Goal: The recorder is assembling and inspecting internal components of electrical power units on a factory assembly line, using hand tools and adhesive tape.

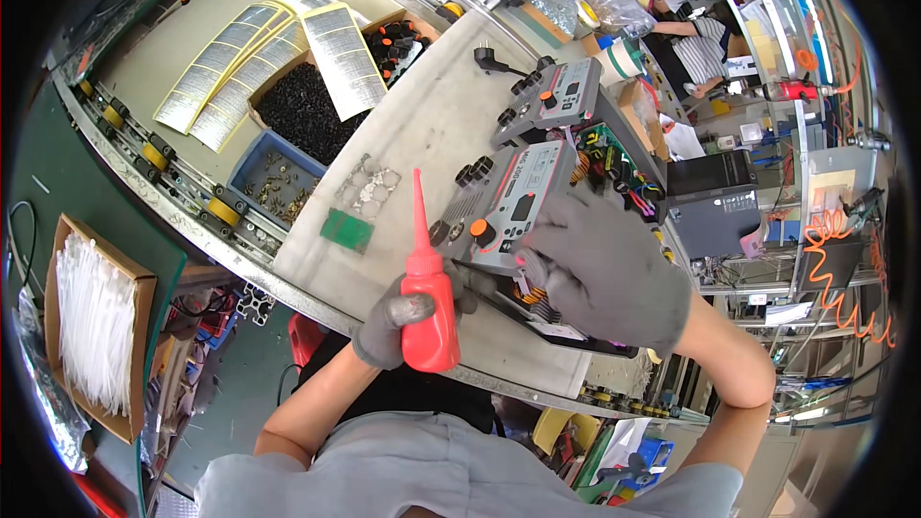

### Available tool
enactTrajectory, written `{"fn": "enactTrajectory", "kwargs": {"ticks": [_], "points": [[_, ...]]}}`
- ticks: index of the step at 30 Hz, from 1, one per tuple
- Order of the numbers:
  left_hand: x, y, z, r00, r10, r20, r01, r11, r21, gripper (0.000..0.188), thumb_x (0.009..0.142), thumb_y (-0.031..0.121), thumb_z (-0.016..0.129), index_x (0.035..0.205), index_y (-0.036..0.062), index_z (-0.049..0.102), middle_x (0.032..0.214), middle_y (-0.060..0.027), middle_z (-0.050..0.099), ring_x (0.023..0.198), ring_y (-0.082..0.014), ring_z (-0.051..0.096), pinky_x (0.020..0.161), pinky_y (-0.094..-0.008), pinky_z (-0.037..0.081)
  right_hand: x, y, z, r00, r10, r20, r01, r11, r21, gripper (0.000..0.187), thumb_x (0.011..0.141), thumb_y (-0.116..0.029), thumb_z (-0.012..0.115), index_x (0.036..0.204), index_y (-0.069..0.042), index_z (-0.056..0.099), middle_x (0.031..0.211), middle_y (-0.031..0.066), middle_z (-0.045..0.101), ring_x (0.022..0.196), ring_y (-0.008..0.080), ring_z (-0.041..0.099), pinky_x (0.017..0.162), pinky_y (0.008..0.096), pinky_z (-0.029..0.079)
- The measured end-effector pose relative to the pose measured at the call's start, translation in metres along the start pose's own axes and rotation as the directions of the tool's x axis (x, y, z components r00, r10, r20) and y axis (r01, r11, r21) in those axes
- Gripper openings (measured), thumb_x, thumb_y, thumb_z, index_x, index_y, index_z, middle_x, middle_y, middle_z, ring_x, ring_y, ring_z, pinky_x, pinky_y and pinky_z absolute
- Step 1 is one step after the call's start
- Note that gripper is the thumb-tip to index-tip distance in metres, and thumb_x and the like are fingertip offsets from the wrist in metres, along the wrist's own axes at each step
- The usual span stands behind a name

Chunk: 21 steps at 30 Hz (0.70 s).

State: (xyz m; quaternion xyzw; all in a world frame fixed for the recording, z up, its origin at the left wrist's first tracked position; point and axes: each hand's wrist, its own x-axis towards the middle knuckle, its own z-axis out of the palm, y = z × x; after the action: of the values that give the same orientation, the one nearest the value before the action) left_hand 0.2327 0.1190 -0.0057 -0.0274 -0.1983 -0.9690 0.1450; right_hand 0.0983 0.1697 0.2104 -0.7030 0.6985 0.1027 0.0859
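Note:
My left hand [386, 328], in a grey glove, is wrapped round a red squeeze bottle [430, 321] with a long tapered nozzle pointing up. My right hand [614, 273], also gloved in grey, is over the lower right part of the nearer machine's grey control panel [523, 187]. Its fingers are curled together by the panel edge; what they hold, if anything, is too small or hidden to name. An orange-capped knob [483, 232] sits on the panel just left of those fingers. Part of the machine's open body is covered by my right hand.
A second machine with a similar panel [566, 96] stands behind, beside a black power plug [491, 59]. At left are a blue bin of small brass parts [251, 158], black screws [312, 115], label sheets [345, 58] and a box of white strips [96, 326]. Co-workers are at far right.

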Motion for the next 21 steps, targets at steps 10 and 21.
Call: {"fn": "enactTrajectory", "kwargs": {"ticks": [10, 21], "points": [[-0.018, -0.001, 0.056, 0.967, -0.143, 0.213, 0.025, 0.879, 0.475, 0.043, 0.075, 0.017, 0.072, 0.108, 0.0041, 0.049, 0.094, -0.007, 0.06, 0.088, -0.0192, 0.06, 0.079, -0.0349, 0.048, -0.115, -0.031, 0.035, 0.663, 0.724, -0.189, -0.117, 0.349, 0.93, 0.023, 0.086, -0.006, 0.052, 0.105, 0.001, 0.062, 0.109, 0.008, 0.06, 0.094, 0.0168, 0.057, 0.087, 0.0288, 0.044], [-0.006, -0.069, 0.116, 0.958, -0.168, 0.232, -0.22, 0.088, 0.972, 0.048, 0.073, 0.031, 0.073, 0.109, 0.0101, 0.051, 0.09, -0.0158, 0.063, 0.078, -0.0371, 0.062, 0.064, -0.0431, 0.05, -0.206, -0.019, 0.109, 0.814, 0.581, -0.001, 0.218, -0.304, 0.927, 0.049, 0.087, -0.029, 0.059, 0.121, 0.006, 0.049, 0.119, 0.0108, 0.051, 0.109, 0.0193, 0.049, 0.096, 0.032, 0.038]]}}
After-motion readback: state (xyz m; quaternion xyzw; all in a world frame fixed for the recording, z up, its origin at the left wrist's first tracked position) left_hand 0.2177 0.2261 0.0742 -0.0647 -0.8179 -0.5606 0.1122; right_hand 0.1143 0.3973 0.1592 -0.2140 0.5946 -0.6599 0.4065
